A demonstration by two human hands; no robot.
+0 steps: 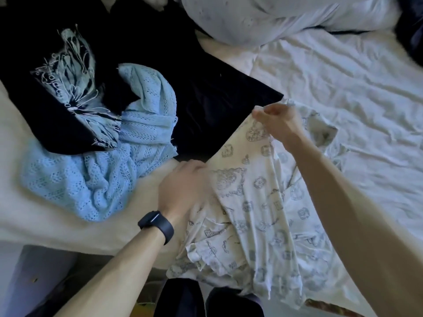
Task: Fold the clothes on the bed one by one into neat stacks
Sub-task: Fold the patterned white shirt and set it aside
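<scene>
While the right hand [274, 120] is pinching the thin, crumpled printed shirt [251, 202] at its far corner, the left hand [183, 186] is gripping its left edge.

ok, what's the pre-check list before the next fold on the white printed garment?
1. Right hand pinches the top edge of the white printed garment: ok.
2. Left hand is at the garment's left edge, but its fingers are blurred, so its grip: cannot tell.
3. Garment flat: not ok. It is bunched, and its lower part hangs over the bed edge.
4. Bare white sheet to the right for laying it out: ok.
5. Blue knit garment apart from it: ok.
6. Black garment free of the lifted edge: cannot tell.
</scene>
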